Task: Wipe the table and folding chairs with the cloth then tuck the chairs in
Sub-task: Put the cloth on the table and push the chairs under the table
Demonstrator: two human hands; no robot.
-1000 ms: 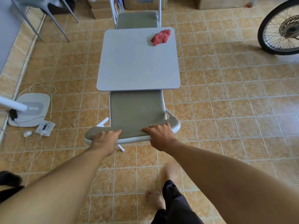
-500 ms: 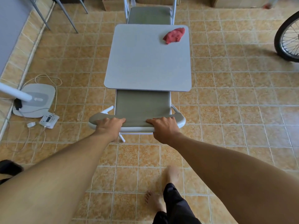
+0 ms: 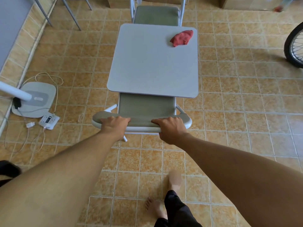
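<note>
We grip the backrest (image 3: 141, 123) of the near chair (image 3: 146, 106) with left hand (image 3: 114, 126) and right hand (image 3: 171, 128), seat partly under the bench (image 3: 147, 66), cloth (image 3: 181, 38) on its far-right corner, and should push evenly to slide it straight.

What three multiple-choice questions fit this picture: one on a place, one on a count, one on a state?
1. Where does the cloth lie?
A. on a chair seat
B. on the table, near its far right corner
C. on the floor

2. How many folding chairs stand at the table?
A. one
B. two
C. three

3. What are the hands doing?
A. both hang free
B. one holds the cloth
C. both grip the backrest of the near chair

1 B: the cloth rests on the grey top.
2 B: the near chair and a far chair, at opposite ends.
3 C: the left hand and right hand curl over the backrest.
</note>
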